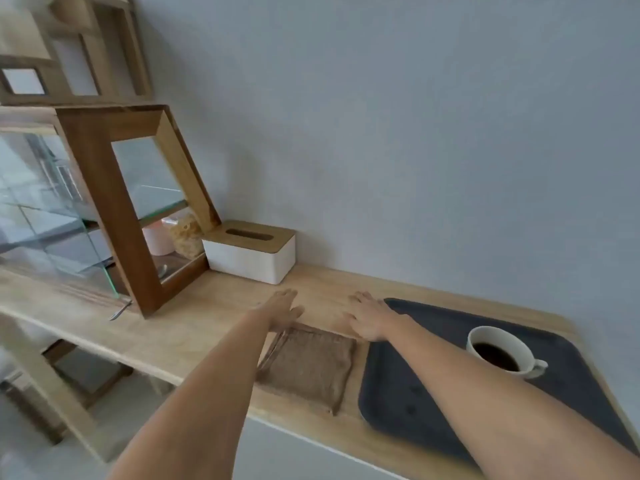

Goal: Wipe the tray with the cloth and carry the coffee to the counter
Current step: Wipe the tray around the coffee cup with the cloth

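A dark grey tray (412, 407) lies on the right of the wooden counter (194, 327). On the tray stands a white cup of black coffee (502, 351), handle to the right. A folded brown cloth (308, 368) lies flat on the counter just left of the tray. My left hand (282, 308) hovers over the far left corner of the cloth, fingers apart, holding nothing. My right hand (372, 318) is spread beyond the cloth's far right corner, by the tray's left edge, empty too. My right forearm crosses over the tray.
A white tissue box (252, 254) with a wooden lid stands against the wall behind the hands. A wood-and-glass display case (114, 209) fills the left of the counter, with a spoon (121, 310) lying at its foot. Wooden shelves (79, 46) hang above.
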{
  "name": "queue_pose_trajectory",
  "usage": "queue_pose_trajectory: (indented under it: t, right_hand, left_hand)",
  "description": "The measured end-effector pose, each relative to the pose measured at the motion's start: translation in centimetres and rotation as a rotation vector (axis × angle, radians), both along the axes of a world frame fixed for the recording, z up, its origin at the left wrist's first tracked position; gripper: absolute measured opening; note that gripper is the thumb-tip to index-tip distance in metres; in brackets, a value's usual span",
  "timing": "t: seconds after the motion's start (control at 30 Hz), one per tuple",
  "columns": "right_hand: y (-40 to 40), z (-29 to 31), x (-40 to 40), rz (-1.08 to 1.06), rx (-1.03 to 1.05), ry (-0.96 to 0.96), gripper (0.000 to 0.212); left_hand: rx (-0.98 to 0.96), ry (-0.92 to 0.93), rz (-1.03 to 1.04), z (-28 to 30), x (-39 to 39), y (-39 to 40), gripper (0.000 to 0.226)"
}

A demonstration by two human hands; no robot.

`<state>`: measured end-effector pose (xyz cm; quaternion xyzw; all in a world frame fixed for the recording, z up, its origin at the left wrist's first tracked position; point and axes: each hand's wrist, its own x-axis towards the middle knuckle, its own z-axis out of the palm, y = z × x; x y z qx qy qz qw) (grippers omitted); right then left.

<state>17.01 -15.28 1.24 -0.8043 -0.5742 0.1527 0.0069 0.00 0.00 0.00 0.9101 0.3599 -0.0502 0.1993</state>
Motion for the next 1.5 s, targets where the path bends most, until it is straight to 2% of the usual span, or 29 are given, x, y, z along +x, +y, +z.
queue_pose_trajectory:
  t: [0.1,0.2,0.37,0.43,0.57,0.63,0.7,0.8,0.93,1.07,1.2,1.27,1.37,1.43,1.5]
  right_hand:
    - [0.2,-1.5,-1.4,0.03,-0.093,-0.007,0.069]
    - [0.0,-2.9,-2.5,0.017,-0.059,-0.001,0.072]
    - [-1.3,-3.5,-3.6,-0.017,0.232,0.155,0.037]
    - [-1.9,-3.3,-3.9,-0.014,0.268,0.223,0.03]
    - [-2.8,-1.9,-4.5,0.024,0.308,0.338,0.014]
    - [-3.5,-0.5,-4.7,0.02,0.352,0.4,0.015]
    - [-4.6,1.3,-4.6,0.027,0.392,0.47,0.016]
    - [-7.1,4.5,-3.8,0.034,0.455,0.543,0.018]
    - [-11.1,8.5,-1.8,-0.012,0.519,0.557,0.018]
    - [-14.7,10.5,0.9,-0.11,0.524,0.515,0.017]
    - [-16.8,9.3,1.9,-0.213,0.446,0.344,0.016]
    - [-17.2,7.4,1.9,-0.241,0.343,0.176,0.018]
    - [-17.6,4.3,1.1,-0.174,0.235,-0.127,0.03]
    - [-17.7,2.2,0.2,-0.108,0.255,-0.149,0.04]
    - [-17.6,0.3,-0.7,-0.094,0.278,-0.053,0.046]
  left_hand:
    - [-0.042,0.027,-0.044,-1.3,-0.8,-1.0,0.06]
    - [-0.021,0.013,-0.052,-2.1,-1.6,-2.1,0.055]
    - [0.024,-0.208,-0.092,-3.0,-2.6,-2.3,0.025]
    - [0.036,-0.264,-0.115,-3.0,-2.8,-2.7,0.013]
    - [0.036,-0.275,-0.136,-2.2,-3.1,-3.1,0.017]
    - [0.0,-0.278,-0.177,-1.3,-3.5,-3.1,0.018]
    - [-0.038,-0.275,-0.225,0.3,-3.7,-3.4,0.009]
    - [-0.066,-0.323,-0.293,4.1,-3.4,-4.8,0.013]
    - [-0.113,-0.352,-0.368,8.6,-1.6,-7.7,0.005]
    - [-0.226,-0.397,-0.44,10.0,1.7,-10.6,0.005]
    - [-0.296,-0.291,-0.451,7.7,5.1,-12.7,0.018]
    - [-0.265,-0.226,-0.425,5.3,6.2,-13.3,0.028]
    - [-0.134,-0.193,-0.344,2.4,5.8,-14.2,0.068]
    - [-0.211,-0.248,-0.286,1.1,4.3,-15.6,0.094]
    - [-0.281,-0.249,-0.249,-0.4,2.5,-17.5,0.118]
